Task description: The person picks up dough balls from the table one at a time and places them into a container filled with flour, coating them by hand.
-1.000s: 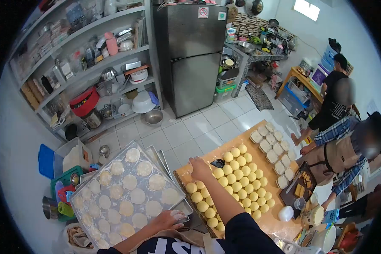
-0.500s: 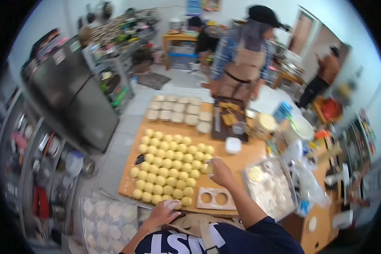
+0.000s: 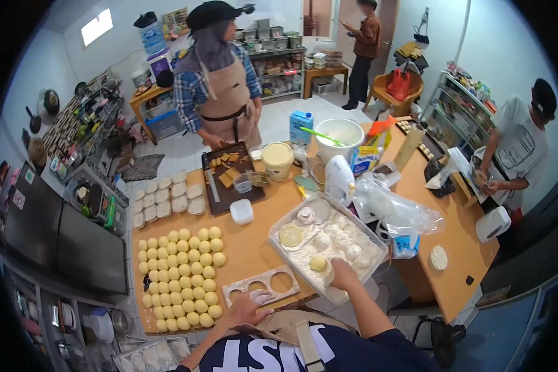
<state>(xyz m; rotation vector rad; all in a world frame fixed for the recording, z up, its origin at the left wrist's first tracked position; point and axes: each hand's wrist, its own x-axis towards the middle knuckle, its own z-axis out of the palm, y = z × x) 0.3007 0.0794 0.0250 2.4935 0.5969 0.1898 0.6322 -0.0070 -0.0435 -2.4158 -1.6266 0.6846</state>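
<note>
My right hand [image 3: 343, 275] is over the flour in a white plastic tray [image 3: 378, 257]. A plain yellow dough ball [image 3: 318, 263] lies just left of its fingertips, and the fingers are mostly hidden behind the hand. Flour-coated dough balls [image 3: 322, 240] and a flattened yellow disc [image 3: 291, 235] lie in the same tray. My left hand [image 3: 253, 308], floury at the fingertips, rests with fingers stretched out on a wooden mould board [image 3: 235, 289] with round holes. To its left, rows of yellow dough balls [image 3: 183, 270] cover the table's corner.
Behind the balls stand rows of pale square pieces [image 3: 162, 201] and a dark tray [image 3: 229, 201] with a knife. A lidded tub [image 3: 278, 160], a white bucket [image 3: 340, 137] and plastic bags [image 3: 397, 208] crowd the far side. A person in an apron [image 3: 220, 93] stands opposite; another works at right.
My right hand has moved from the dough-ball rows into the flour tray, where a plain ball now lies. My left hand has shifted from the front balls to the mould board. The view has turned right.
</note>
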